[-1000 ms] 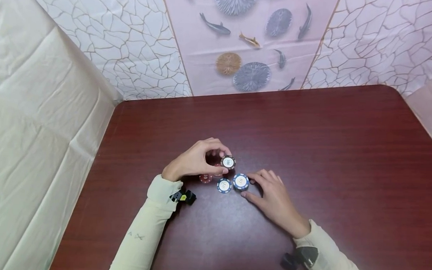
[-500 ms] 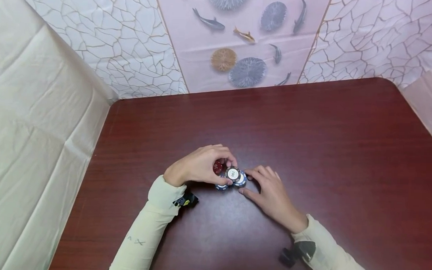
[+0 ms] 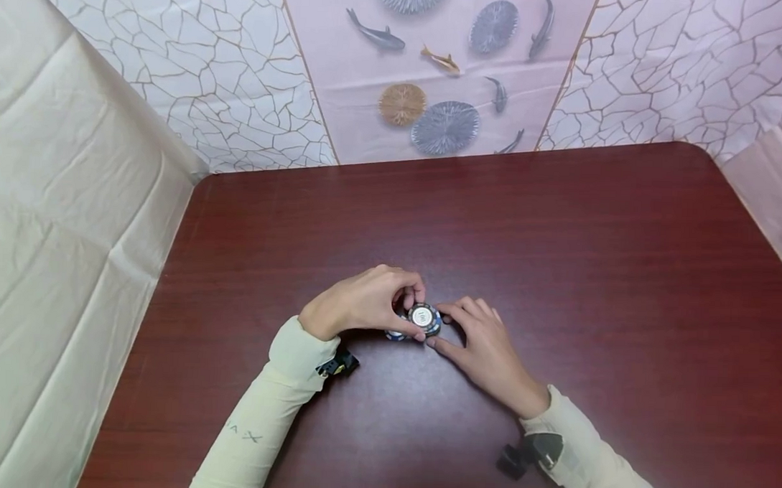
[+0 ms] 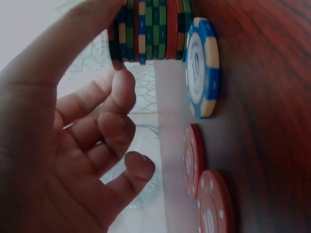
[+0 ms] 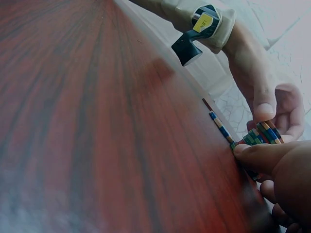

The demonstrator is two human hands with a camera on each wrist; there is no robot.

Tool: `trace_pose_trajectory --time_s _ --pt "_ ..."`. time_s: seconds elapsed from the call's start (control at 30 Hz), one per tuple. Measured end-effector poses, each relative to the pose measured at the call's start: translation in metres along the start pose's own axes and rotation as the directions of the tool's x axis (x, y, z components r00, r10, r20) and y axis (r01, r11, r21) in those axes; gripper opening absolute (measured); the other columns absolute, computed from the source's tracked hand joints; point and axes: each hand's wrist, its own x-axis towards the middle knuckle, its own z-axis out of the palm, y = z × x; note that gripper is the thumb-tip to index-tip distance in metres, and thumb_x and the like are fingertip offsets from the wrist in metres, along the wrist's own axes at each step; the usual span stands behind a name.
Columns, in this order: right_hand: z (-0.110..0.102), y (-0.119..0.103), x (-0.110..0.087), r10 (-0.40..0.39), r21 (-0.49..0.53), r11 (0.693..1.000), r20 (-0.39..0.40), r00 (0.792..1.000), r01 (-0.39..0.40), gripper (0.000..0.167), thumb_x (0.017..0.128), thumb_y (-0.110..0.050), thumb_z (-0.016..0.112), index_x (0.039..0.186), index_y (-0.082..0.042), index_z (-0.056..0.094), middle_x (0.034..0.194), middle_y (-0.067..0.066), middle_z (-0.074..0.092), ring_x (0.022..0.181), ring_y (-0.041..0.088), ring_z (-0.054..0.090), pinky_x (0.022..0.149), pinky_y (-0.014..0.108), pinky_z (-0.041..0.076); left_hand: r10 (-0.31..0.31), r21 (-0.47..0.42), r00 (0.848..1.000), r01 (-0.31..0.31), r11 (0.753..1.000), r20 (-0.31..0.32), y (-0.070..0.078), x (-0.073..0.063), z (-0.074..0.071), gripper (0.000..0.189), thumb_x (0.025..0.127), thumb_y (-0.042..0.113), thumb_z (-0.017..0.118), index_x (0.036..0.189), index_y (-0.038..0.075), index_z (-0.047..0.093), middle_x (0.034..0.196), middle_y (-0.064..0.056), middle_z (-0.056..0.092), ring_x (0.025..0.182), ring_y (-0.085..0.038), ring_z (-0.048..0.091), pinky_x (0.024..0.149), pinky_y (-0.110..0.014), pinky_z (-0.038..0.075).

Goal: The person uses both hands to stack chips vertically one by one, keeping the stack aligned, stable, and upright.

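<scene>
A stack of several poker chips (image 4: 155, 31) in green, red, blue and black stands on the table, on its side in the left wrist view. My left hand (image 3: 369, 301) pinches the black 100 chip (image 3: 421, 315) at its top between thumb and fingers. Low on the stack's other side, the thumb and fingers of my right hand (image 3: 487, 348) hold it, the thumb right at the bottom chips in the right wrist view. A single blue and white chip (image 4: 201, 68) lies flat beside the stack. Two red chips (image 4: 192, 160) lie beyond it, hidden under my left hand in the head view.
The dark red wooden table (image 3: 590, 280) extends around both hands. Patterned cloth (image 3: 255, 74) hangs behind its far edge, and pale cloth (image 3: 73, 262) hangs along the left. Each sleeve bears a black wrist device (image 3: 338, 362).
My left hand has moved right with the black 100 chip, from over the red chips onto the stack. My right hand has stayed at the stack. The head view has shifted slightly.
</scene>
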Motion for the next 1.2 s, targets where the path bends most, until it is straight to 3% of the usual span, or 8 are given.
trace_pose_trajectory --time_s 0.13,0.27,0.4,0.5,0.8,1.0,1.2 --pt "-0.001 -0.001 0.0 0.008 -0.003 1.0 -0.003 1.0 -0.008 0.05 0.085 -0.028 0.09 0.128 -0.008 0.073 0.11 0.002 0.068 0.098 0.02 0.056 0.09 0.045 0.043 -0.022 -0.027 0.999 0.023 0.999 0.035 0.002 0.001 -0.001 0.045 0.078 0.043 0.094 0.104 0.02 0.066 0.082 0.007 0.063 0.074 -0.008 0.06 0.07 -0.024 0.048" --pt "0.0 -0.002 -0.001 0.01 0.011 1.0 0.001 1.0 -0.01 0.049 0.085 -0.028 0.09 0.127 -0.007 0.073 0.11 0.002 0.068 0.098 0.021 0.056 0.091 0.046 0.043 0.008 -0.026 0.998 -0.007 1.0 0.067 0.003 -0.004 -0.003 0.049 0.08 0.039 0.093 0.119 0.021 0.069 0.086 0.006 0.064 0.075 -0.009 0.059 0.07 -0.025 0.048" --pt "0.003 -0.002 -0.004 0.019 0.017 1.0 -0.009 1.0 -0.019 0.048 0.084 -0.027 0.09 0.125 -0.007 0.074 0.109 0.002 0.068 0.097 0.02 0.056 0.09 0.045 0.042 0.061 -0.021 0.994 -0.059 0.998 0.086 0.003 -0.007 -0.006 0.038 0.084 0.029 0.086 0.118 0.021 0.072 0.09 0.004 0.064 0.077 -0.011 0.058 0.071 -0.025 0.046" --pt "0.004 -0.002 -0.005 0.024 0.012 1.0 -0.018 1.0 -0.023 0.049 0.083 -0.027 0.091 0.124 -0.007 0.074 0.107 0.002 0.068 0.095 0.019 0.055 0.088 0.044 0.042 0.068 -0.007 0.993 -0.067 0.998 0.092 0.004 -0.006 -0.006 0.033 0.085 0.027 0.084 0.115 0.019 0.073 0.091 0.004 0.063 0.079 -0.011 0.057 0.072 -0.025 0.046" --pt "0.002 0.001 0.002 -0.008 0.009 1.0 -0.017 1.0 0.008 0.049 0.084 -0.028 0.09 0.125 -0.006 0.074 0.108 0.003 0.068 0.095 0.019 0.055 0.088 0.044 0.041 0.039 0.025 0.997 -0.04 0.999 0.067 0.007 -0.003 -0.007 0.035 0.086 0.033 0.087 0.116 0.02 0.074 0.093 0.009 0.062 0.081 -0.006 0.058 0.074 -0.024 0.049" --pt "-0.001 0.001 0.0 -0.008 0.006 1.0 -0.011 1.0 0.008 0.051 0.083 -0.028 0.091 0.126 -0.007 0.073 0.109 0.002 0.069 0.096 0.019 0.055 0.087 0.043 0.042 0.033 0.006 0.998 -0.034 0.999 0.058 0.003 -0.007 -0.015 0.045 0.087 0.033 0.086 0.126 0.015 0.071 0.097 0.004 0.066 0.083 -0.014 0.062 0.075 -0.027 0.049" --pt "-0.001 0.001 0.001 0.001 0.01 1.0 -0.004 1.0 -0.001 0.052 0.083 -0.027 0.091 0.128 -0.009 0.073 0.11 0.002 0.069 0.096 0.019 0.055 0.089 0.045 0.043 -0.04 0.135 0.999 0.04 0.99 -0.005 -0.011 -0.023 -0.023 0.036 0.088 0.029 0.077 0.124 0.021 0.076 0.113 0.008 0.069 0.101 -0.011 0.06 0.09 -0.033 0.049"
